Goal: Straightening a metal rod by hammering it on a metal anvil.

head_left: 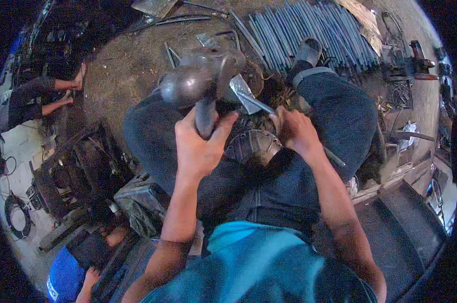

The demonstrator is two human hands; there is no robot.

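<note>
My left hand [200, 146] is wrapped around the thick dark handle of a hammer [188, 85]. Its heavy, rounded grey metal head is raised between my knees, close to the camera. In my right hand [296, 130] is a thin metal rod [261, 105], whose tail sticks out past the wrist. At its far end sits a flat, shiny silver blade [245, 91], just right of the hammer head. A domed, ribbed dark metal piece [254, 146] lies between my thighs, below both hands. The hammer head hides whatever is directly behind it.
Many long metal rods [309, 33] lie in a row on the dirt floor [122, 70] ahead, beside my right foot. Another person's bare feet [77, 81] show at left. A person in a blue cap [66, 272] is at lower left, near dark machinery [82, 174].
</note>
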